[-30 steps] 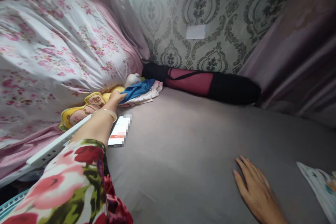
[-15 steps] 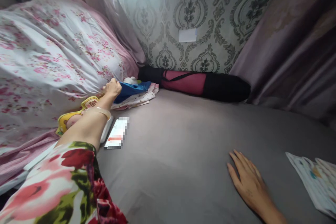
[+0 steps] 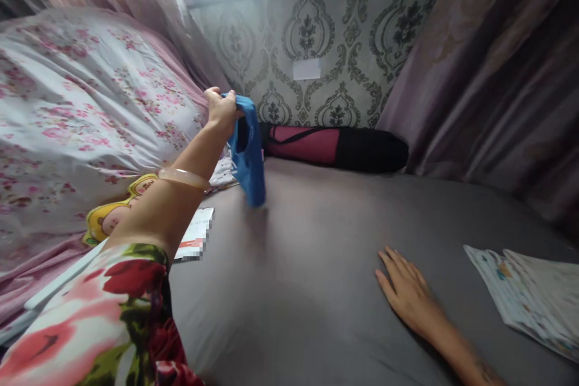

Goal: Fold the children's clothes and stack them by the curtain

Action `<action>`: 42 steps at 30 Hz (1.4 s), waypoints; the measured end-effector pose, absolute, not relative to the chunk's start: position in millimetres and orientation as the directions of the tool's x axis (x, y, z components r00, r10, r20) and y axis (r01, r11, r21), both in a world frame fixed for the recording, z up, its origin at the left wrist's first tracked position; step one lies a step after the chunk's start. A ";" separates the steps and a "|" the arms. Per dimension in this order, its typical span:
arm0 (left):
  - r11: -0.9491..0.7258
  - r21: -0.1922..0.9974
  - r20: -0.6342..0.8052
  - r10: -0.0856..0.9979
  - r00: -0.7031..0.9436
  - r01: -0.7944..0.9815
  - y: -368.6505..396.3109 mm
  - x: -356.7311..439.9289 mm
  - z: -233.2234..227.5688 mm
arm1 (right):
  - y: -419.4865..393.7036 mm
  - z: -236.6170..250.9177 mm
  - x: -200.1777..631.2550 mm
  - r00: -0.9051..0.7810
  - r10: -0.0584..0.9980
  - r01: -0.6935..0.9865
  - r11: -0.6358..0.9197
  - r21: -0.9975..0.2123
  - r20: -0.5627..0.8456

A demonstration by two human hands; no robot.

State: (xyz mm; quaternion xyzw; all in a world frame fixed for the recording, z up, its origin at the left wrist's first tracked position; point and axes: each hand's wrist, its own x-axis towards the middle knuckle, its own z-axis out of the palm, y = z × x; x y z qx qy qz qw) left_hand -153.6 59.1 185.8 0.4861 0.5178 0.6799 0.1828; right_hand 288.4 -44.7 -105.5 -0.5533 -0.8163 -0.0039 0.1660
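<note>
My left hand [image 3: 222, 107] is closed on the top edge of a blue cloth garment [image 3: 249, 160], which hangs down over the grey bed sheet [image 3: 316, 241]. The garment's exact kind is unclear; a dark opening shows in its side. Behind it, partly hidden, lies a white patterned cloth [image 3: 222, 174]. My right hand [image 3: 406, 289] rests palm down on the sheet at the right, its fingers stretched out and holding nothing. To the right of it is a stack of folded pale printed cloths [image 3: 525, 295].
A long black and dark pink bag [image 3: 307, 145] lies along the wallpapered wall. By my left forearm are a partly blurred phone-like white object [image 3: 195, 235] and a yellow cartoon cushion [image 3: 102, 220]. Floral bedding [image 3: 90, 108] is heaped at the left; a curtain [image 3: 434, 72] hangs at the right.
My left hand has lifted the blue garment off the white patterned cloth, upward and to the right, so it now hangs. The right hand stays flat on the sheet. The view has shifted slightly.
</note>
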 end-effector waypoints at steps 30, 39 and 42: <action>-0.379 0.924 0.363 0.912 -0.191 -0.053 2.3 -22.8 172.5 | -3.1 76.5 169.4 0.030 0.799 0.378 0.547 -0.747 0.601; -0.094 0.965 0.055 0.985 0.163 0.246 0.0 -68.0 119.6 | -30.4 133.9 221.3 -0.227 0.899 0.428 0.437 -0.791 0.374; -0.053 0.947 -0.065 0.935 0.349 0.317 -7.1 -78.0 112.8 | -41.7 150.8 239.8 -0.268 0.950 0.388 0.261 -0.884 0.162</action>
